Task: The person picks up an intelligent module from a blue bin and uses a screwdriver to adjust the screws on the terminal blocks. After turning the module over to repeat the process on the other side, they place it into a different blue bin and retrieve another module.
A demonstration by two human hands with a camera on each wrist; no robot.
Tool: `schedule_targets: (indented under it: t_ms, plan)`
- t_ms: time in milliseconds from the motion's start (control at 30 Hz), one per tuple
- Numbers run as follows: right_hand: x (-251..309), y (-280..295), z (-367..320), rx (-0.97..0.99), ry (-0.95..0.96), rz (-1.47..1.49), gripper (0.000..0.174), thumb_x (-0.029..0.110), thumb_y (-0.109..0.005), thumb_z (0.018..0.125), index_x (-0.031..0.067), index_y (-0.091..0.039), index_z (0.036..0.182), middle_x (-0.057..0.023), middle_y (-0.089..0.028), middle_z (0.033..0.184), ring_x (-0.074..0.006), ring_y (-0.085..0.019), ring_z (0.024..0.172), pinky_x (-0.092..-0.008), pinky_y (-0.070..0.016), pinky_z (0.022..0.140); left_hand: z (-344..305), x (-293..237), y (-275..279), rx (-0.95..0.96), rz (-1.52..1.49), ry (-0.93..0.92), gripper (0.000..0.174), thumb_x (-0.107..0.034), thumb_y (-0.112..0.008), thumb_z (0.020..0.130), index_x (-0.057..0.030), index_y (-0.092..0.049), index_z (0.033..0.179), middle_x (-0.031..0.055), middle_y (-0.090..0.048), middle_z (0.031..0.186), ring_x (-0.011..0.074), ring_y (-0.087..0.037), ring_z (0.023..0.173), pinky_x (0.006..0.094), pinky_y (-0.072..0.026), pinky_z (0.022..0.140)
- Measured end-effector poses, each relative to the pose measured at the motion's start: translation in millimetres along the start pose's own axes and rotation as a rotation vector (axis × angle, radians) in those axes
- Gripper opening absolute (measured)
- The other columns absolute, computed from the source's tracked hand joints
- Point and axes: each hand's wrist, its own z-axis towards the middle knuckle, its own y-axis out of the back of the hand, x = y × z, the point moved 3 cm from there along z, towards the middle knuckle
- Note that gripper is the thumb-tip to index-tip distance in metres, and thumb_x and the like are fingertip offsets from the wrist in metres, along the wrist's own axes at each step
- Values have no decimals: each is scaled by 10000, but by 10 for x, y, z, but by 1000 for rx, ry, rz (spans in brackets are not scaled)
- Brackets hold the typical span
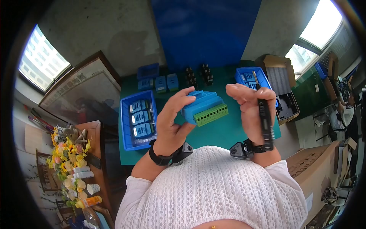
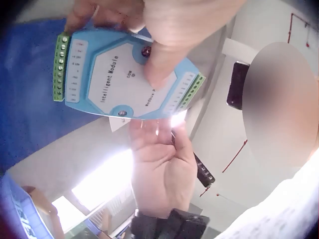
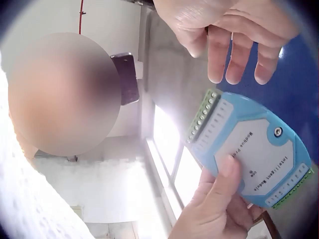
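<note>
In the head view my left hand (image 1: 170,120) grips a blue plastic module (image 1: 202,100) by one side, up above the table. A green screw-terminal block (image 1: 211,115) runs along its near edge. The left wrist view shows its white label (image 2: 107,82) reading "Intelligent Module", with my thumb across it and screws in its face. My right hand (image 1: 249,108) is raised beside the module, apart from it. A black-handled screwdriver (image 1: 263,114) is held along that hand, blade upward. In the right wrist view several right-hand fingers (image 3: 239,62) extend over the module, and the screwdriver is hidden.
A blue bin (image 1: 125,124) with several modules stands at left on the green table mat (image 1: 232,133). Loose modules (image 1: 172,81) and black parts (image 1: 190,77) lie at the back. Another blue bin (image 1: 239,76) and an open cardboard box (image 1: 291,82) stand at right.
</note>
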Motion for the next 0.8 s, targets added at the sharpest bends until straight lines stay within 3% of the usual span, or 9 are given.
schedule_targets:
  t_ms: [67,133,267,400,500,800]
  plan:
    - [90,-37,-19,-115,-78,50,324,332,-496,898,67,-416,1068,-164,-598,1003,-251,-578,968,-425,-384,945,9,-4,16,-34,62,-69,465,-44,-698,688,-121,-537,1117,174,-529,1180,308,-534,1070,352,-449,852]
    - [43,90,-3,17,-39,71,348,371,-480,898,47,-459,1023,-129,-589,899,-207,-573,834,-438,-381,945,3,5,25,-54,85,-94,463,-57,-709,684,-129,-544,1111,183,-530,1174,323,-531,1073,367,-461,838]
    - [74,26,11,-61,-116,98,338,359,-464,905,25,-510,885,-61,-512,722,-127,-483,636,-449,-386,936,23,-56,33,-48,165,-129,477,-43,-716,668,-140,-550,1104,192,-535,1162,331,-537,1065,366,-475,816]
    - [54,-42,7,-44,-139,112,236,282,-436,921,49,-446,883,-54,-482,714,-104,-467,642,-424,-450,863,24,-87,30,-45,198,-130,487,-25,-716,659,-149,-554,1101,193,-539,1154,340,-540,1060,367,-488,794]
    - [41,-88,17,-161,-130,82,232,302,-476,907,82,-459,836,-59,-465,621,-113,-439,576,-394,-510,778,19,-94,30,-51,206,-134,488,-16,-714,655,-150,-556,1097,195,-540,1151,342,-540,1061,366,-493,788]
    - [43,-120,19,-113,-79,-72,245,318,-479,907,82,-469,838,-55,-473,633,-107,-447,584,-387,-511,775,21,-99,46,-58,265,-142,487,-24,-718,651,-148,-558,1094,204,-539,1152,346,-551,1043,374,-498,785]
